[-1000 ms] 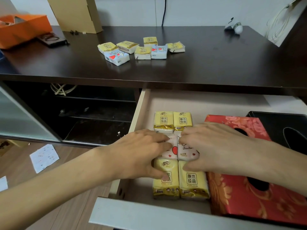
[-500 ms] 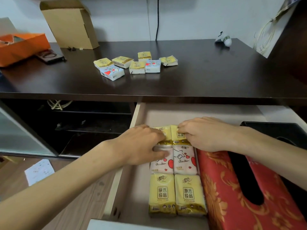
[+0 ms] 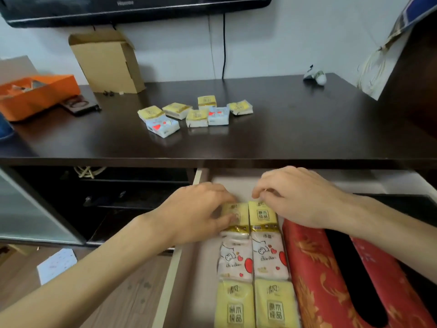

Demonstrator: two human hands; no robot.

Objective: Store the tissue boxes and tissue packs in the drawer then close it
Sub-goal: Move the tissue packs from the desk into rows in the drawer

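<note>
The drawer (image 3: pixel 169 280) stands pulled out below the dark tabletop. Inside lie two columns of tissue packs: yellow ones (image 3: pixel 262 215) at the back, white heart-printed ones (image 3: pixel 268 259) in the middle, yellow ones (image 3: pixel 274 304) at the front. A red tissue box (image 3: pixel 314 268) lies to their right, a black tissue box (image 3: pixel 406 202) beyond it. My left hand (image 3: pixel 196 216) rests on the back-left yellow pack, thumb against it. My right hand (image 3: pixel 295 197) hovers over the back-right pack, fingers curled. Several more tissue packs (image 3: pixel 196 113) lie loose on the tabletop (image 3: pixel 295 133).
An orange box (image 3: pixel 35 93), a cardboard box (image 3: pixel 106 62) and a dark phone-like item (image 3: pixel 79 105) stand at the back left of the top. A small white object (image 3: pixel 316 75) sits back right. A cable hangs down the wall. Open shelf left of the drawer; papers on the floor.
Both hands have slid from the middle packs toward the back of the drawer, onto the rear yellow packs. The view has tilted upward, showing more wall.
</note>
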